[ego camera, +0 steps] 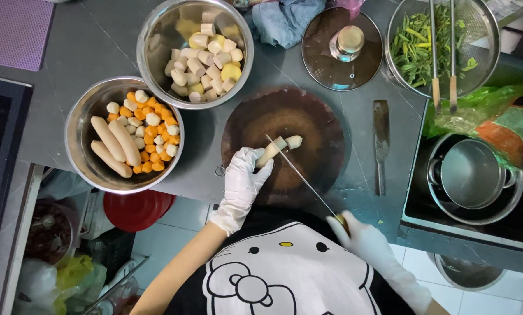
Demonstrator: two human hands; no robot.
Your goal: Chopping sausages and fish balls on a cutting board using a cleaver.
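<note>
**Inspector:** Surface and room first.

**Assistant:** A dark grey worktop (pixel 86 52) under an overhead view, pale floor tiles below its near edge. The landmark is the round dark wooden cutting board (pixel 285 146) at its centre.

**Inspector:** Count, left to right from the board.

**Assistant:** Far left of it, one purple mat (pixel 13 29). Left of the board, two steel bowls: the nearer bowl (pixel 78 140) holds three whole pale sausages with orange and white cut pieces; the farther bowl (pixel 156 29) holds pale sausage pieces and some yellow ones. Below that, off the worktop, one red container (pixel 136 210). Beyond the board, one glass lid (pixel 320 64). Just right of the board, one cleaver (pixel 381 143) lying flat. Farther right, one wire strainer (pixel 483 35) of green vegetables with one pair of chopsticks (pixel 442 52) across it, and one steel pot (pixel 474 175).

**Inspector:** Hands?

**Assistant:** Two, both in white gloves. The left hand (pixel 241 181) pins one sausage (pixel 273 150) on the board, fingers closed around its near end; one cut piece (pixel 295 141) lies just beyond. The right hand (pixel 360 236), at the board's near right, is wrapped around the handle of one knife (pixel 299 172), whose blade crosses the sausage.
</note>
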